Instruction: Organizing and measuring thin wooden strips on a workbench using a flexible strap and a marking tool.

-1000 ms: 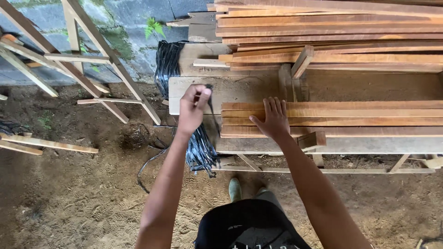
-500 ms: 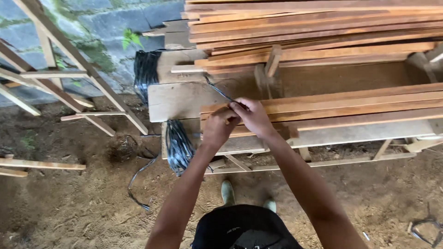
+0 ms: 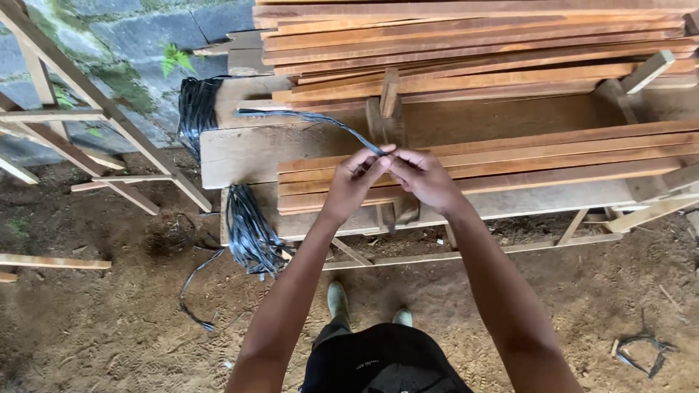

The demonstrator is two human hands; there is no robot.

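Both hands raised slightly, left hand (image 3: 354,182) and right hand (image 3: 422,177) grip pinching black strap (image 3: 320,121)

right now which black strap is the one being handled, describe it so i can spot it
Start at the wooden bench stacked with long slats. Above the near slats, the left hand and right hand meet, pinching one thin black strap. Unlike the bundle of straps hanging off the bench edge, it is single and arcs up leftward through the air.
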